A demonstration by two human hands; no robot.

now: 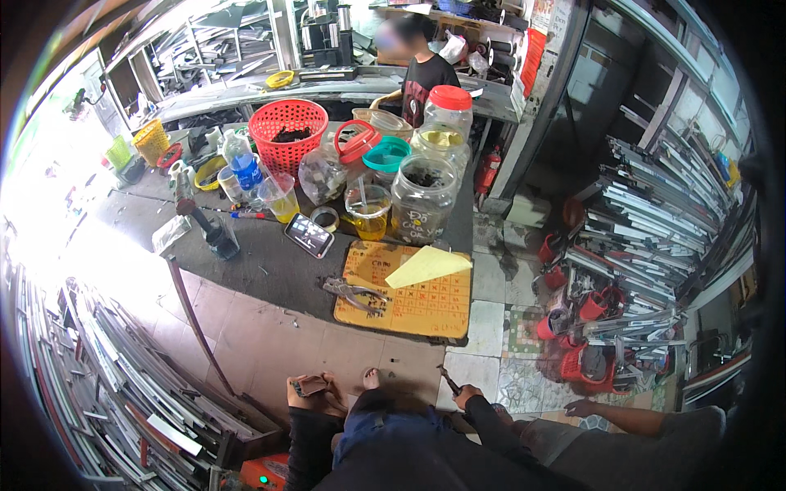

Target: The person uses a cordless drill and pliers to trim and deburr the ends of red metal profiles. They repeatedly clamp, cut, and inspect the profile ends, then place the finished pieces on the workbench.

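Low in the view, my left hand (334, 399) is closed around a small, flat reddish-brown piece (309, 384) whose kind I cannot make out. My right hand (467, 396) grips a slim, dark hand tool (449, 380), its end pointing up and to the left; its exact kind is too small to tell. Both hands are held in front of me, apart from each other and short of the workbench. Pliers (355, 293) lie on a yellow board (401, 319) with handwriting at the bench's near edge. A pale yellow sheet (427, 267) overlaps that board.
A phone (309, 236), a tape roll (325, 218), plastic jars (423, 200) and a red basket (287, 135) crowd the bench. Metal profiles are stacked left (106, 360) and right (647, 221). One person (427, 74) stands behind the bench; another person's arm (622, 416) reaches in at lower right.
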